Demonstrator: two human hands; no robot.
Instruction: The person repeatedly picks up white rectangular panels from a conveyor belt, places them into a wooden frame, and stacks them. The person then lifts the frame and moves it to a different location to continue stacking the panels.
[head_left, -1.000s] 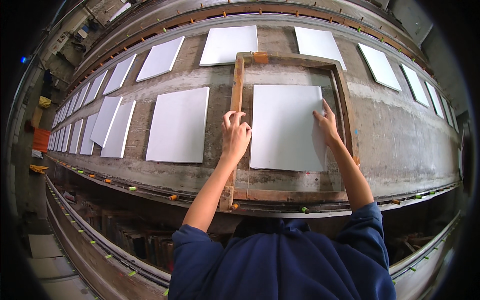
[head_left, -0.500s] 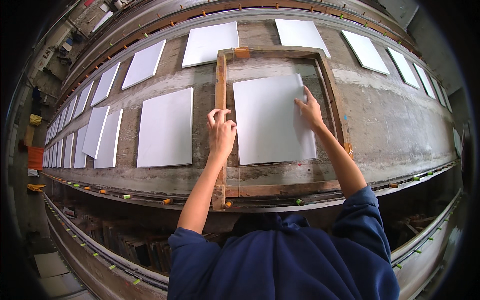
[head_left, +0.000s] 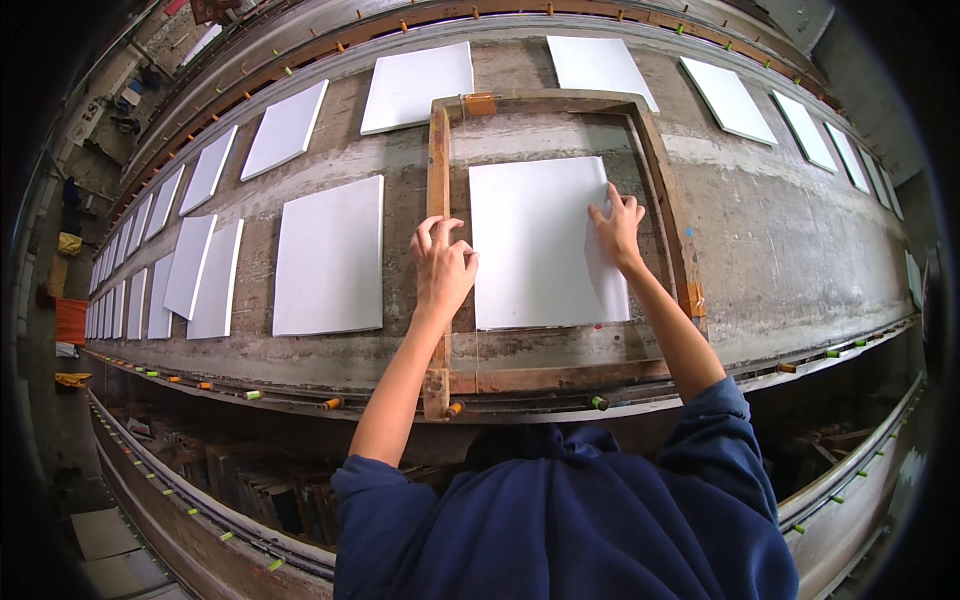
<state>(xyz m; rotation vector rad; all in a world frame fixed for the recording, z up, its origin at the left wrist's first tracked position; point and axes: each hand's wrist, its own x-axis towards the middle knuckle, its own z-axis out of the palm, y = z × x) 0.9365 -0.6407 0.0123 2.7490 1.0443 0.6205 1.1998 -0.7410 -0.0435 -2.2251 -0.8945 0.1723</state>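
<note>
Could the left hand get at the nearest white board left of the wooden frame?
Probably yes: only tabletop shows between the left hand and the white board, though the hand is at the wooden frame's left bar.

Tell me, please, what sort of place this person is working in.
Probably a workshop, perhaps for printing: a long, stained table holds rows of flat white rectangles, a wooden frame lies around one of them, and green and orange pegs line the table's near edge.

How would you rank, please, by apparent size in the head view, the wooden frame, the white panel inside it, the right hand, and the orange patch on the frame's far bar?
1. Wooden frame, by its outer outline
2. White panel
3. Right hand
4. Orange patch
</note>
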